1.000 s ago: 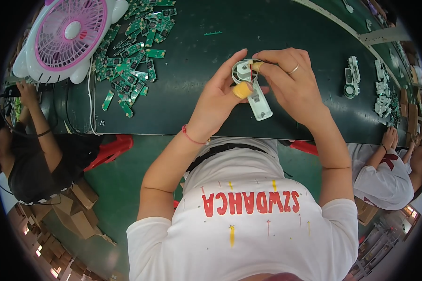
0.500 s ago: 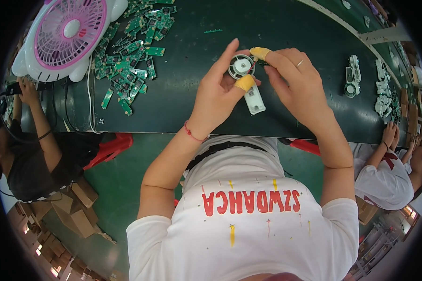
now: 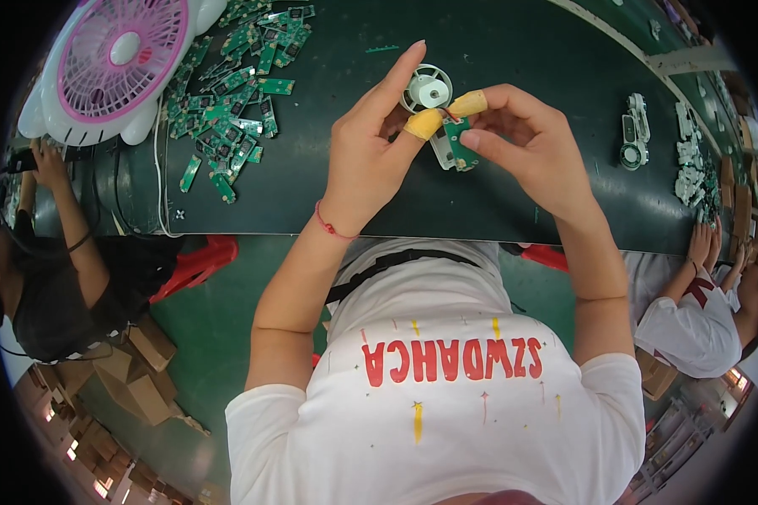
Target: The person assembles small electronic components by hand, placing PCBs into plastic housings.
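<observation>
My left hand [image 3: 369, 139] is closed around a white plastic housing [image 3: 440, 154] with a round ring-shaped head [image 3: 428, 87], a motor at its middle. Yellow tape or finger cots cover my left thumb and one right fingertip. Pinched in my right hand [image 3: 522, 139] is a small green circuit board [image 3: 458, 143], tilted over the handle part of the housing. Thin red and dark wires run from the head toward the board. Part of the housing is hidden behind my left fingers.
Many loose green circuit boards [image 3: 227, 126] lie left on the dark table [image 3: 328, 202]. Beyond them stands a white and pink fan [image 3: 125, 49]. Right are stacked white housings [image 3: 634, 135] and a heap of white parts [image 3: 689, 160]. Co-workers sit at both sides.
The green board has come into view over the housing's handle, held by my right hand. My left hand has shifted slightly left, with the ring-shaped head moved up and left.
</observation>
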Demonstrator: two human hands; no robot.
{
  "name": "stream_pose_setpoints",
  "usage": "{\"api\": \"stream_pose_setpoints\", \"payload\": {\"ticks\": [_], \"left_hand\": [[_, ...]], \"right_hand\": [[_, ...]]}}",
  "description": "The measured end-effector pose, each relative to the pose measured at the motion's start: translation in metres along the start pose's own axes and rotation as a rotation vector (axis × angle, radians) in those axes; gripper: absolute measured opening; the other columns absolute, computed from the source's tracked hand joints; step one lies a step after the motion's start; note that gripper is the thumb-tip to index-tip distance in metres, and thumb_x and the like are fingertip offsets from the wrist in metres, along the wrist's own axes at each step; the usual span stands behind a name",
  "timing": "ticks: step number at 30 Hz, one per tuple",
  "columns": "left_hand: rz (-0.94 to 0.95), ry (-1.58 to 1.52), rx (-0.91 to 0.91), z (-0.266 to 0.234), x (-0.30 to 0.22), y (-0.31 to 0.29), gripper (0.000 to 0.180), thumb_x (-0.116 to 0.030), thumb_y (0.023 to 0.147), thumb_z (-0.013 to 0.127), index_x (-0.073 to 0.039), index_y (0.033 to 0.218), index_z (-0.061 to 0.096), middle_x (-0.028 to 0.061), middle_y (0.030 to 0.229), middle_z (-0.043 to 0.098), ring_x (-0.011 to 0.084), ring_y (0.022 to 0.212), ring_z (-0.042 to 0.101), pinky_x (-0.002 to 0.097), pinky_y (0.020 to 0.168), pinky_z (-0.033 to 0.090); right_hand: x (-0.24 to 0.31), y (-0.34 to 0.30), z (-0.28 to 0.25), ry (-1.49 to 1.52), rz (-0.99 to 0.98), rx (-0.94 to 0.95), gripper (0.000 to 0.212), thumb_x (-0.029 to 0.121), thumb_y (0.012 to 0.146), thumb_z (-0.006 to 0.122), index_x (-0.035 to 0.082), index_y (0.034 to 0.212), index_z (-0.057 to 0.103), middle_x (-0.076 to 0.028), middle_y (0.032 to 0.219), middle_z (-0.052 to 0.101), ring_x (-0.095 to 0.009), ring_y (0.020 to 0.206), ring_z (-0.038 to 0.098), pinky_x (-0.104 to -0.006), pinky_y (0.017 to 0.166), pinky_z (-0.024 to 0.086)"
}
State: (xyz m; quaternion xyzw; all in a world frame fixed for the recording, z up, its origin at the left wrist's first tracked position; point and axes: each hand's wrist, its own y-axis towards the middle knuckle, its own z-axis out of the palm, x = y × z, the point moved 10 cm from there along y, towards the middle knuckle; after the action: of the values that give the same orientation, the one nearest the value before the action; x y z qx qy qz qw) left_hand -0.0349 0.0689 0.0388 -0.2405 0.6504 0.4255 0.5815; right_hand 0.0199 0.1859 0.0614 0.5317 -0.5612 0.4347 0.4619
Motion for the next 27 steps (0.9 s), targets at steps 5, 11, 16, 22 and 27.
{"api": "stream_pose_setpoints", "payload": {"ticks": [5,11,16,22,27], "left_hand": [[-0.005,-0.022,-0.053,-0.002,-0.005,0.0,0.058,0.006,0.082,0.056,-0.011,0.135,0.041,0.0082,0.107,0.059,0.0088,0.082,0.059,0.0221,0.066,0.051],[-0.124,-0.258,-0.061,-0.001,0.003,-0.001,0.05,0.008,0.084,0.051,-0.004,0.131,0.042,0.0118,0.112,0.056,0.0146,0.094,0.059,0.0258,0.069,0.057],[-0.211,-0.327,-0.052,0.0,0.007,0.001,0.046,0.005,0.086,0.049,-0.004,0.131,0.042,0.0108,0.111,0.056,0.0145,0.095,0.058,0.0262,0.071,0.057],[-0.284,-0.409,-0.058,0.005,0.009,0.003,0.043,0.001,0.088,0.049,-0.004,0.13,0.043,0.0096,0.108,0.057,0.0137,0.091,0.059,0.0265,0.072,0.057],[-0.201,-0.308,-0.118,0.004,0.001,0.001,0.043,-0.001,0.09,0.047,-0.003,0.132,0.039,0.0136,0.114,0.057,0.0205,0.095,0.062,0.03,0.078,0.053]], "right_hand": [[-0.002,0.002,0.004,0.031,-0.065,-0.048,0.024,0.004,0.08,0.063,0.001,0.103,0.059,-0.005,0.089,0.061,-0.01,0.083,0.057,-0.0237,0.072,0.046],[0.004,0.0,0.005,-0.244,-0.204,-0.094,0.024,0.002,0.075,0.067,0.003,0.096,0.057,-0.008,0.09,0.059,-0.018,0.08,0.058,-0.0285,0.069,0.047],[0.027,-0.001,0.009,-0.493,-0.422,-0.138,0.024,0.001,0.071,0.068,0.006,0.089,0.054,-0.009,0.096,0.053,-0.024,0.078,0.056,-0.0321,0.066,0.047],[0.017,0.002,0.012,-0.496,-0.421,-0.119,0.033,0.006,0.069,0.072,0.006,0.096,0.052,-0.008,0.096,0.051,-0.022,0.079,0.056,-0.0316,0.066,0.047],[-0.015,0.004,-0.004,-0.233,-0.008,-0.246,0.046,0.014,0.075,0.072,-0.002,0.107,0.043,-0.012,0.091,0.059,-0.017,0.073,0.06,-0.0291,0.065,0.049]]}}
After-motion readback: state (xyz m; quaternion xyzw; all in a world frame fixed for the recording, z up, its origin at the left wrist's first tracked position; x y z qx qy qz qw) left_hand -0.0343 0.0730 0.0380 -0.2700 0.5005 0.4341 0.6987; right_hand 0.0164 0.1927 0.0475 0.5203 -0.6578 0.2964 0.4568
